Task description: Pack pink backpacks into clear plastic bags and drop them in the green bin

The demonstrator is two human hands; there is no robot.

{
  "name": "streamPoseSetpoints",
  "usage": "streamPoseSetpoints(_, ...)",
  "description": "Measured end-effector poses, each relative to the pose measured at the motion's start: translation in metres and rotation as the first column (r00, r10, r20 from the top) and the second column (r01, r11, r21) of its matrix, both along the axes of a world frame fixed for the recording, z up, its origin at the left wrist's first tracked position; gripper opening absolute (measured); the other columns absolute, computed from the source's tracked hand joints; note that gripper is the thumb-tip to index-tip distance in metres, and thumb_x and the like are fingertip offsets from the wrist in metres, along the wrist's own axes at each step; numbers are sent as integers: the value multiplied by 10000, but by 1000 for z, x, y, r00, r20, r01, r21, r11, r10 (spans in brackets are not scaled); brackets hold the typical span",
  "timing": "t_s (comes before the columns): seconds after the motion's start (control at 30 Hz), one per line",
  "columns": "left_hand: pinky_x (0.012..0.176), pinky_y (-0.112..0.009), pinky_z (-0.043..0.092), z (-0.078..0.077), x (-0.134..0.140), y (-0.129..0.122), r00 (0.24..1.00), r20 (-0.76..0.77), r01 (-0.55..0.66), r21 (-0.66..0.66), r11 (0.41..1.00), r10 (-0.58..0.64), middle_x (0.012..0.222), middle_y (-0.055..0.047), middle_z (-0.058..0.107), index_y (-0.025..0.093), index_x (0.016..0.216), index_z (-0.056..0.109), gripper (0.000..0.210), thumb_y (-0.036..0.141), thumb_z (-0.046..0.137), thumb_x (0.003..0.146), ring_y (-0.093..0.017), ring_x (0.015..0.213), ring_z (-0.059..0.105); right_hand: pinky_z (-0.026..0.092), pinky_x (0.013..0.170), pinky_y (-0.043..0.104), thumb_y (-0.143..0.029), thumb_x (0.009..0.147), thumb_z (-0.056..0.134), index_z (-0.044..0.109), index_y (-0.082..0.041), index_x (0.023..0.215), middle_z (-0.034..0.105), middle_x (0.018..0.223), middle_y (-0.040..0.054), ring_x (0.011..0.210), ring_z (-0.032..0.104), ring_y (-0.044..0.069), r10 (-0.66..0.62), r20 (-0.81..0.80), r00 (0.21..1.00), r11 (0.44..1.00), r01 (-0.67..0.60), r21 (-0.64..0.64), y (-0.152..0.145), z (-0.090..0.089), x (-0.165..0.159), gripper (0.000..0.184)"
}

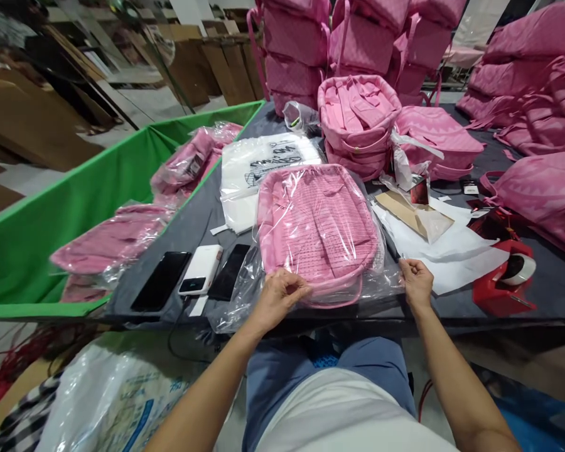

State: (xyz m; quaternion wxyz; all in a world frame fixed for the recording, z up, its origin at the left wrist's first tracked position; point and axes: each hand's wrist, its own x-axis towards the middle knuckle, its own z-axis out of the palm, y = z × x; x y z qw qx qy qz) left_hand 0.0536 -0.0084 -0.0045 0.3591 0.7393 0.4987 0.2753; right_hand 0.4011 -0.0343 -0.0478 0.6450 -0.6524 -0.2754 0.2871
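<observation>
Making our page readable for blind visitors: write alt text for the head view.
A person's left hand and right hand hold a clear plastic bag with a pink backpack inside, on a dark table. A green bin at left holds wrapped pink items; more pink bags are stacked behind.

Phone (pixel 161 281) left of bag (pixel 317 220), dispenser (pixel 492 290) right

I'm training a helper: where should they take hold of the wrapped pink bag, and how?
Probably by the thick rim at both sides, coming from left and right together: the wrapped pink bag lies flat, its rounded edge standing out. The clear plastic spreads loose beyond it, so likely makes a poorer grip.
</observation>
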Motion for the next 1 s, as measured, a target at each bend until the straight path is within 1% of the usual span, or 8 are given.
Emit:
streamPoseSetpoints(0.1, 751, -321, 460, 1, 1, 0, 999, 44, 22, -57, 998, -20, 740, -36, 717, 201, 732, 743, 282, 462, 721, 838, -199, 759, 615, 241, 316, 225, -759, 442, 877, 528, -228, 734, 490, 498, -89, 351, 346, 63, -11, -52, 999, 1000, 11, -3, 4, -1, 0, 699)
streamPoseSetpoints(0.23, 719, -318, 447, 2, 3, 5, 996, 71, 67, -91, 994, -60, 695, -28, 678, 198, 696, 707, 304, 452, 660, 857, -192, 714, 591, 239, 323, 221, -790, 501, 840, 525, -229, 762, 509, 520, -82, 351, 373, 70, 60, -16, 998, 996, -61, -67, -13, 4, 6, 694)
streamPoseSetpoints(0.43, 786, -369, 396, 10, 5, -3, 980, -177, 115, 111, 987, -94, 669, -22, 626, 219, 646, 635, 414, 420, 513, 987, -221, 781, 553, 299, 375, 247, -776, 760, 685, 479, -254, 818, 467, 530, -87, 382, 410, 103, 123, 298, 947, 990, -95, -104, -45, 17, 16, 565)
streamPoseSetpoints(0.57, 892, -422, 388, 13, 4, -15, 974, -220, 118, 297, 948, -52, 762, -37, 683, 228, 785, 687, 389, 407, 455, 1041, -237, 827, 543, 356, 452, 278, -778, 848, 551, 441, -265, 834, 463, 568, -73, 435, 437, 129, 56, 470, 881, 993, -1, -116, -37, 15, 17, 525)
streamPoseSetpoints(0.67, 902, -430, 379, 10, 5, -19, 968, -247, 131, 345, 929, -45, 760, -38, 684, 225, 800, 683, 397, 400, 436, 1057, -237, 828, 530, 381, 529, 293, -762, 869, 492, 448, -264, 811, 477, 577, -50, 509, 469, 154, 114, 573, 811, 982, -4, -191, -25, 11, 22, 503)
streamPoseSetpoints(0.83, 837, -398, 389, 6, 11, -11, 960, -277, 124, 309, 943, -36, 689, -39, 616, 223, 706, 647, 443, 373, 413, 1052, -236, 792, 521, 368, 475, 290, -757, 823, 525, 434, -274, 751, 465, 470, -58, 423, 452, 159, 325, 488, 810, 909, -125, -397, -9, 12, 27, 496)
streamPoseSetpoints(0.9, 829, -391, 398, 7, 12, -7, 956, -288, 136, 274, 952, -54, 675, -39, 597, 223, 687, 639, 426, 360, 433, 1035, -239, 780, 526, 365, 433, 285, -771, 810, 544, 432, -276, 750, 457, 439, -69, 364, 435, 154, 341, 453, 824, 902, -151, -404, -11, 17, 26, 512)
streamPoseSetpoints(1.0, 820, -386, 402, 10, 11, -3, 953, -288, 155, 214, 964, -89, 662, -37, 596, 226, 667, 624, 405, 364, 458, 1010, -241, 771, 537, 439, 460, 288, -777, 768, 614, 511, -261, 811, 593, 579, -27, 449, 563, 173, 268, 407, 873, 937, -139, -320, -29, 29, 33, 528)
